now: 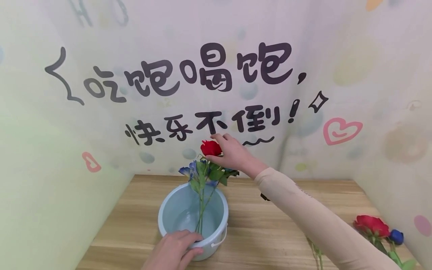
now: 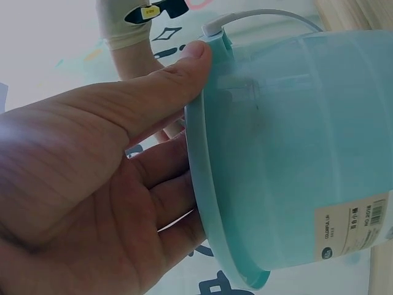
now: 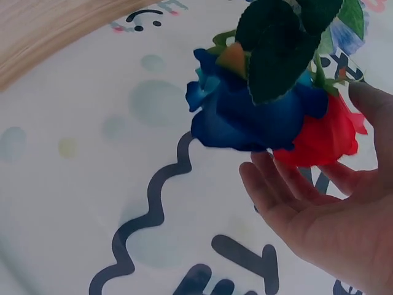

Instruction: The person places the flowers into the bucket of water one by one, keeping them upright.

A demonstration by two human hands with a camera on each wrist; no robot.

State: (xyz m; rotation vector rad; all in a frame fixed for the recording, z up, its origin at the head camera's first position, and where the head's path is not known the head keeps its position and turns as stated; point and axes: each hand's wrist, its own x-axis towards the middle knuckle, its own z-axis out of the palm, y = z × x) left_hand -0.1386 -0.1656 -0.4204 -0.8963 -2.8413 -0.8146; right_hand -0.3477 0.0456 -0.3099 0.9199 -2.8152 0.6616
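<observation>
A light blue plastic bucket (image 1: 173, 204) stands on the wooden table, holding several artificial flowers upright. My left hand (image 1: 175, 247) grips its near rim, with the thumb outside and the fingers inside, as the left wrist view shows. The flower stems (image 1: 201, 210) lean close to those fingers. At the top of the bunch is a red rose (image 1: 210, 147), and my right hand (image 1: 233, 152) is cupped loosely around it, fingers spread and thumb low beside the bloom. Beside it in the right wrist view are a blue rose (image 3: 245, 123) and dark green leaves (image 3: 285, 49). Blue-violet blossoms (image 1: 189, 170) sit lower down.
On the right of the wooden table (image 1: 263, 232) lie another red flower (image 1: 372, 225) and a blue bud (image 1: 396, 237) with green stems, partly behind my right sleeve (image 1: 303, 210). A printed wall (image 1: 162, 33) rises behind the table. The bucket's white handle (image 1: 222, 238) hangs down on its right.
</observation>
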